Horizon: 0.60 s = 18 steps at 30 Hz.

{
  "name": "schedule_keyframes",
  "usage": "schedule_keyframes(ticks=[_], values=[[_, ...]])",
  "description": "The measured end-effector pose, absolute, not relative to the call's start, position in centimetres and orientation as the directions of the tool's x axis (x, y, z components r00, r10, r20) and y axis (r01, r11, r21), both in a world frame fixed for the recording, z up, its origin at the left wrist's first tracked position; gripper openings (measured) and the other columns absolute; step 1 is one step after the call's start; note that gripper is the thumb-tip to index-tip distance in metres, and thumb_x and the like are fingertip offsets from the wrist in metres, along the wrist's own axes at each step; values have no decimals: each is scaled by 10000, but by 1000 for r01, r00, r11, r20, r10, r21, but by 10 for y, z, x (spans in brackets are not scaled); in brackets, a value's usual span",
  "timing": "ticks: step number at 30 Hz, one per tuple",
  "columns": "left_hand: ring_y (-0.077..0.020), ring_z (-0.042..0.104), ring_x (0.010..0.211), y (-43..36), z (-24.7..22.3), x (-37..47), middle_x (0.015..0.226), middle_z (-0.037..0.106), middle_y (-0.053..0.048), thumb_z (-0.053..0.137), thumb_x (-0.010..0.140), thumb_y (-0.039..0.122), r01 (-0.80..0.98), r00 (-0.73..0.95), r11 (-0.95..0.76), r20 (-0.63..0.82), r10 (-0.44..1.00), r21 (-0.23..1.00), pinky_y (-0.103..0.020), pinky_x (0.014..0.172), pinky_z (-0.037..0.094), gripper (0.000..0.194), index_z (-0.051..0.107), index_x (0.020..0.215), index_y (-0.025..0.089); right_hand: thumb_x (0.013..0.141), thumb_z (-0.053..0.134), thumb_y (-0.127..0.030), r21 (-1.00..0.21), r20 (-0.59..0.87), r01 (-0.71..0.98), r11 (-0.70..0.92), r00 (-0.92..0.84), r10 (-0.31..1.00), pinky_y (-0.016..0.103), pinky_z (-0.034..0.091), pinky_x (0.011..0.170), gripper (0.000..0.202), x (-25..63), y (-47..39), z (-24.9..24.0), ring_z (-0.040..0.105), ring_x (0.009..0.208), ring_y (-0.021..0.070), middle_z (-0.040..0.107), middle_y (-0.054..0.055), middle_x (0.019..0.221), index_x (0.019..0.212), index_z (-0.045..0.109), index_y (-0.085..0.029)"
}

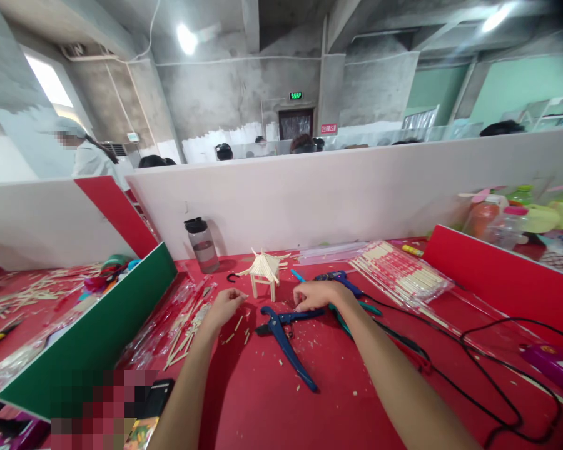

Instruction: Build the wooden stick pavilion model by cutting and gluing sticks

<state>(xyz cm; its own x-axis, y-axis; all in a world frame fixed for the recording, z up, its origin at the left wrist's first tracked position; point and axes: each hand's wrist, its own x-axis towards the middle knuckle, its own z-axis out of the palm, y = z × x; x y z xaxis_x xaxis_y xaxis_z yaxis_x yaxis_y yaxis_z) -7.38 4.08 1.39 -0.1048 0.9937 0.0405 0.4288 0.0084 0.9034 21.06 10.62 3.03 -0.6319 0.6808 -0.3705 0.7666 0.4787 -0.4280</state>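
Note:
A small pavilion model built of pale wooden sticks [264,267] stands upright on the red table, between and just beyond my hands. My left hand [226,307] is left of it, thumb and fingertips pinched together; anything between them is too small to make out. On the other side, my right hand [319,294] curls its fingers downward at the end of a blue-handled cutter's upper handle. Whether those fingers hold something is hidden. The blue cutter [284,340] lies with its handles spread, close below both hands.
Cut stick pieces [182,340] lie left of my left hand. A water bottle [201,245] stands behind. Right are a blue glue gun [340,278], bagged sticks [398,272] and a looping black cable [469,340]. Green [98,331] and red [502,269] dividers flank the table.

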Motion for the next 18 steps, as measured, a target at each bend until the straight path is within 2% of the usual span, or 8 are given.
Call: schedule_keyframes(ticks=[5,9,13,18], values=[[-178,557,624,44,12,-75,604,627,-14,711,647,405,439,-153,-21,98,983,898,-262,592,389,231,649,615,185,813,640,-315,-444,-357,746,496,-655,666,212,419,538,263,210,106,30,651,670,164,719,21,772,1032,707,-186],[-160,532,585,47,10,-71,581,599,0,704,647,414,423,-149,-50,124,981,905,-255,580,384,243,618,603,191,831,646,-371,-449,-339,720,529,-685,645,222,446,591,288,205,106,30,671,729,173,744,40,859,1040,725,-189],[-146,509,578,46,10,-67,603,593,6,690,673,458,408,-122,-75,135,983,910,-247,573,368,285,614,642,185,810,693,-361,-456,-330,690,563,-718,612,217,457,665,268,203,105,32,680,834,178,755,40,963,1015,755,-200],[-163,542,640,42,12,-63,655,620,-11,705,677,490,396,-85,-91,135,987,914,-252,607,394,325,632,659,174,815,679,-334,-483,-343,671,562,-736,584,208,451,655,252,205,106,31,672,792,161,758,25,917,1011,767,-201]])
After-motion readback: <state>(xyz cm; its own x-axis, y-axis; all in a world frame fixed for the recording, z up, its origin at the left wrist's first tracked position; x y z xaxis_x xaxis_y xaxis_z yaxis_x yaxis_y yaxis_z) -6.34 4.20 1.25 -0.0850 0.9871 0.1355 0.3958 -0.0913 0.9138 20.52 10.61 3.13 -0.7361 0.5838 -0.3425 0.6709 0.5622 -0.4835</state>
